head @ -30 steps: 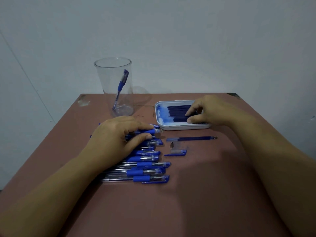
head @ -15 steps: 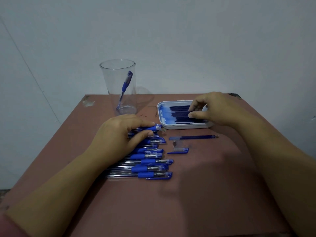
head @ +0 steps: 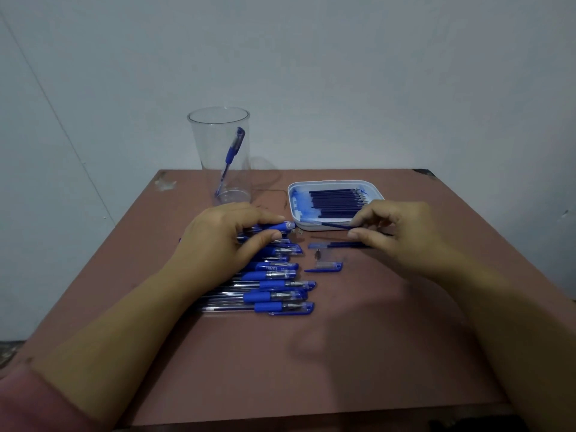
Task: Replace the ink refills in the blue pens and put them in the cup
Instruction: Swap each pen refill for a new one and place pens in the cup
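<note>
Several blue pens lie in a row on the brown table. My left hand grips the farthest pen barrel between thumb and fingers, its open front end pointing right. My right hand pinches a dark blue refill just in front of the white tray, its tip pointing left towards that barrel. The tray holds several more refills. A clear cup at the back left holds one blue pen.
Between my hands lie a loose refill, a small metal pen tip and a blue cap. The table's far edge meets a plain wall. Bare table surface stretches towards me.
My right hand has lifted one refill out of the tray and drawn it towards me and to the left. My left hand has kept its hold on the pen barrel.
</note>
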